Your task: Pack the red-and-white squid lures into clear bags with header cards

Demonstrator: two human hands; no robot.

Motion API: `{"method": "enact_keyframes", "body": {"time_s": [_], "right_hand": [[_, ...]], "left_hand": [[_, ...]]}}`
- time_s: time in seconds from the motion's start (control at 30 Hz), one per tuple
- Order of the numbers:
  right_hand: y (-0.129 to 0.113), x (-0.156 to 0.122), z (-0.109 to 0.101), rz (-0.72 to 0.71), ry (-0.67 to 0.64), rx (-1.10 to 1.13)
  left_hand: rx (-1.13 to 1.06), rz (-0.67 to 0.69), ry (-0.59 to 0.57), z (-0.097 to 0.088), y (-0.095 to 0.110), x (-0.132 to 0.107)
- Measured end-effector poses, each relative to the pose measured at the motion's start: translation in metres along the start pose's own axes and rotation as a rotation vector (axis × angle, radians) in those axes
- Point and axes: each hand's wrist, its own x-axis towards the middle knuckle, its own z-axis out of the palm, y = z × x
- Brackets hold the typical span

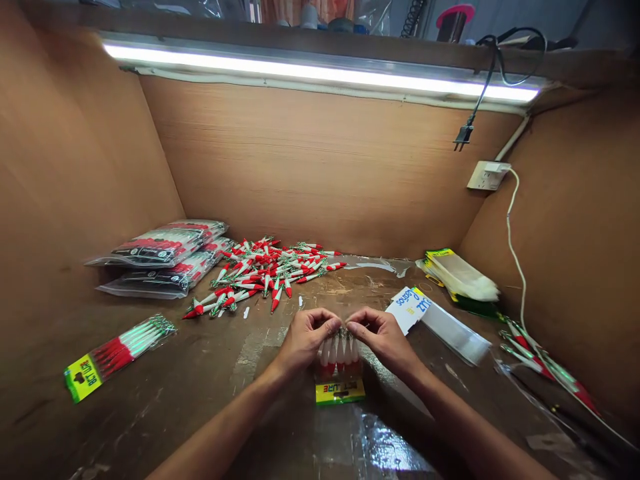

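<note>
A clear packet of red-and-white lures with a yellow header card lies on the brown bench in front of me. My left hand and my right hand both pinch the packet's far end, fingertips almost meeting above the lures. A loose heap of red-and-white lures is spread beyond my hands. One filled packet lies at the left.
Stacked bags of packed lures sit at the back left. Empty clear sleeves and a pile of yellow-edged bags lie to the right. More lures rest by the right wall, under a socket and white cable.
</note>
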Motion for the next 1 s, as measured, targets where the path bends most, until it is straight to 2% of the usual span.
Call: {"method": "enact_keyframes", "body": {"time_s": [0.23,0.47,0.67,0.8,0.87,0.9,1.0], "right_hand": [[0.006,0.002,-0.001,0.186,-0.065,0.226],[0.019,0.001,-0.004,0.362,-0.095,0.308],[0.029,0.000,-0.005,0.345,-0.040,0.254],[0.032,-0.001,-0.006,0.327,-0.045,0.118],[0.030,-0.004,-0.006,0.259,0.002,-0.023],[0.028,-0.005,-0.005,0.175,0.060,-0.124],[0.017,-0.009,-0.001,-0.200,0.195,-0.476]], "left_hand": [[-0.034,-0.122,-0.043,0.000,-0.003,0.000],[-0.070,-0.238,-0.062,-0.002,-0.017,-0.003],[-0.058,-0.250,-0.045,-0.001,-0.019,-0.003],[-0.056,-0.275,-0.023,-0.001,-0.023,-0.002],[-0.055,-0.287,-0.019,-0.001,-0.027,-0.002],[-0.050,-0.285,-0.016,0.000,-0.028,-0.002],[-0.021,-0.242,-0.014,0.002,-0.028,-0.002]]}}
